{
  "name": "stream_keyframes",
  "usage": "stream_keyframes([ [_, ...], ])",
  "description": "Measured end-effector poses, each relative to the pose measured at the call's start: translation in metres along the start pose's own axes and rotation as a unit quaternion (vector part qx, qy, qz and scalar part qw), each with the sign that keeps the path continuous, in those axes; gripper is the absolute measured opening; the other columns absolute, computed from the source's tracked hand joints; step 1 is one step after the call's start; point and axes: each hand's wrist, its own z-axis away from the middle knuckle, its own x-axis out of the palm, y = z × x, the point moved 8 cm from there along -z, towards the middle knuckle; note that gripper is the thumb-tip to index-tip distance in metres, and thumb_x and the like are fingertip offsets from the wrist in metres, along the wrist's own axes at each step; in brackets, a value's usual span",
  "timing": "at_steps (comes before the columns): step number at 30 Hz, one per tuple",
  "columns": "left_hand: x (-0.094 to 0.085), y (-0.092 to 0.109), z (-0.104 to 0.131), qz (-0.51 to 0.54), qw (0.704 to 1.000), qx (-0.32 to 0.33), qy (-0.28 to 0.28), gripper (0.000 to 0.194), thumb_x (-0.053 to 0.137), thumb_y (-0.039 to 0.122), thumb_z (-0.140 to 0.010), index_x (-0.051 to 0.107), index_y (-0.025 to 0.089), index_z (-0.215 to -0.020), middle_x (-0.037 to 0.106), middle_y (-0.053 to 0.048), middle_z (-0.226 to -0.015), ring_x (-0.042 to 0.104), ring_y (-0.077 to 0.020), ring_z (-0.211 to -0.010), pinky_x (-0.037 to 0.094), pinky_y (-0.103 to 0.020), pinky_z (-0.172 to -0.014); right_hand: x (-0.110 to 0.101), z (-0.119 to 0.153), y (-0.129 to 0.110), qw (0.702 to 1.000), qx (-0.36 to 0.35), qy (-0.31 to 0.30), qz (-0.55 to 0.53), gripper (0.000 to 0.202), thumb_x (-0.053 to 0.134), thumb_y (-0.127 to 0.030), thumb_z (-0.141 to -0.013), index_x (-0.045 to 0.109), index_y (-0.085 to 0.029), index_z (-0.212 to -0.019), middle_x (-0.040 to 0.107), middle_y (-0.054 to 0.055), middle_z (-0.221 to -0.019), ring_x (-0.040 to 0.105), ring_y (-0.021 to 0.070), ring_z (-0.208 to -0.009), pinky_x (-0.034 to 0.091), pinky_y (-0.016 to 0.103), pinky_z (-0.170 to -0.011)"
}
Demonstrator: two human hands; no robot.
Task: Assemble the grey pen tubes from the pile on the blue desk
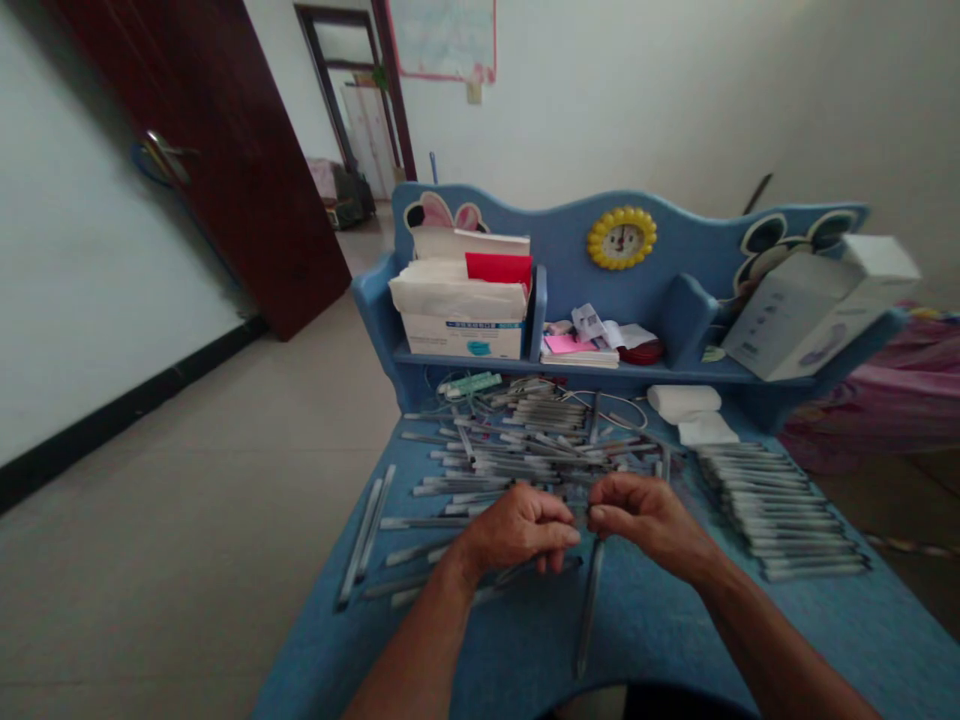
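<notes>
My left hand (525, 525) is closed, its thumb and fingers drawn together above the pile of pens. Facing it a short gap away, my right hand (641, 515) pinches with thumb and forefinger. Whatever sits between the fingertips of either hand is too small and blurred to make out. Just below the right fingertips a single grey pen (589, 610) points toward me; I cannot tell whether the fingers touch it. Loose grey pens (517, 465) lie scattered behind and left of my left hand. On the right, a neat stack of pens (780, 510) lies side by side.
A blue desk (510, 670) carries everything, with a shelf (562, 235) along its back. On the shelf stand a mask box (465, 330), papers (581, 350) and a tilted white box (802, 305). A white paper roll (682, 400) lies near the stack. Two pens (367, 535) rest by the left edge.
</notes>
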Motion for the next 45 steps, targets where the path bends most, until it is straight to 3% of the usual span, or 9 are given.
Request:
stream_keyframes([
  [4, 0.011, -0.006, -0.002, -0.004, 0.999, -0.025, -0.042, 0.024, 0.059, 0.035, -0.072, 0.055, 0.013, -0.064, 0.057, 0.002, -0.052, 0.048, -0.0071, -0.043, 0.037, -0.019, -0.044, 0.000, 0.013, -0.003, 0.994, -0.014, -0.027, 0.102, 0.014, 0.060, -0.030, -0.077, 0.066, -0.017, -0.077, 0.059, -0.002, -0.062, 0.052, 0.0116, -0.059, 0.040, 0.023, -0.056],
  [9, 0.019, -0.006, -0.004, -0.020, 0.997, -0.025, -0.065, 0.022, 0.058, 0.033, -0.072, 0.055, 0.014, -0.063, 0.055, 0.003, -0.052, 0.048, -0.0068, -0.045, 0.036, -0.018, -0.045, -0.001, 0.026, -0.015, 0.969, -0.054, 0.006, 0.240, 0.016, 0.055, -0.026, -0.079, 0.066, -0.019, -0.070, 0.058, -0.003, -0.060, 0.052, 0.0112, -0.057, 0.037, 0.022, -0.055],
  [13, 0.023, -0.008, -0.006, -0.032, 0.996, -0.026, -0.076, 0.019, 0.057, 0.029, -0.072, 0.055, 0.014, -0.061, 0.054, 0.004, -0.052, 0.048, -0.0066, -0.046, 0.036, -0.017, -0.045, 0.000, 0.030, -0.011, 0.967, -0.046, -0.001, 0.251, 0.017, 0.054, -0.026, -0.079, 0.064, -0.019, -0.067, 0.054, -0.004, -0.055, 0.048, 0.0102, -0.053, 0.035, 0.021, -0.050],
  [17, 0.026, -0.013, -0.007, -0.019, 0.996, -0.038, -0.085, 0.019, 0.058, 0.031, -0.071, 0.055, 0.014, -0.063, 0.055, 0.004, -0.053, 0.049, -0.0072, -0.047, 0.037, -0.017, -0.046, 0.000, 0.032, -0.007, 0.970, -0.045, -0.012, 0.238, 0.014, 0.055, -0.025, -0.079, 0.064, -0.019, -0.069, 0.058, -0.003, -0.060, 0.053, 0.0114, -0.058, 0.038, 0.021, -0.056],
  [25, 0.026, -0.014, -0.009, -0.013, 0.996, -0.021, -0.083, 0.018, 0.060, 0.031, -0.071, 0.058, 0.014, -0.065, 0.055, 0.003, -0.053, 0.048, -0.0071, -0.046, 0.037, -0.017, -0.046, -0.001, 0.036, 0.003, 0.975, -0.039, 0.025, 0.218, 0.024, 0.052, -0.034, -0.082, 0.062, -0.018, -0.067, 0.058, -0.001, -0.058, 0.054, 0.0126, -0.057, 0.040, 0.023, -0.056],
  [34, 0.034, -0.015, -0.009, -0.073, 0.995, -0.005, -0.062, 0.011, 0.063, 0.026, -0.068, 0.064, 0.016, -0.071, 0.055, 0.005, -0.055, 0.050, -0.0082, -0.051, 0.036, -0.017, -0.047, -0.001, 0.043, 0.027, 0.960, 0.012, -0.003, 0.281, 0.044, 0.039, -0.045, -0.086, 0.047, -0.018, -0.052, 0.041, -0.004, -0.046, 0.038, 0.0097, -0.046, 0.029, 0.022, -0.046],
  [36, 0.035, -0.013, -0.008, -0.062, 0.996, 0.002, -0.063, 0.012, 0.064, 0.027, -0.069, 0.064, 0.016, -0.073, 0.055, 0.005, -0.055, 0.050, -0.0084, -0.051, 0.037, -0.017, -0.047, -0.003, 0.045, 0.027, 0.958, 0.015, -0.011, 0.287, 0.043, 0.040, -0.046, -0.085, 0.050, -0.019, -0.053, 0.045, -0.003, -0.048, 0.041, 0.0108, -0.047, 0.031, 0.022, -0.046],
  [41, 0.032, -0.011, -0.006, -0.045, 0.998, -0.008, -0.043, 0.012, 0.064, 0.025, -0.069, 0.066, 0.015, -0.076, 0.055, 0.005, -0.056, 0.050, -0.0073, -0.052, 0.037, -0.016, -0.048, -0.005, 0.050, 0.016, 0.957, 0.006, -0.009, 0.288, 0.022, 0.053, -0.043, -0.079, 0.062, -0.023, -0.079, 0.063, 0.001, -0.068, 0.057, 0.0165, -0.062, 0.041, 0.024, -0.057],
  [45, 0.034, -0.012, -0.005, -0.048, 0.997, -0.004, -0.055, 0.012, 0.065, 0.024, -0.069, 0.067, 0.015, -0.077, 0.055, 0.005, -0.056, 0.050, -0.0070, -0.051, 0.037, -0.015, -0.048, 0.000, 0.051, 0.016, 0.944, -0.003, -0.027, 0.330, 0.027, 0.048, -0.043, -0.082, 0.059, -0.024, -0.067, 0.059, -0.001, -0.060, 0.055, 0.0149, -0.056, 0.039, 0.024, -0.054],
])
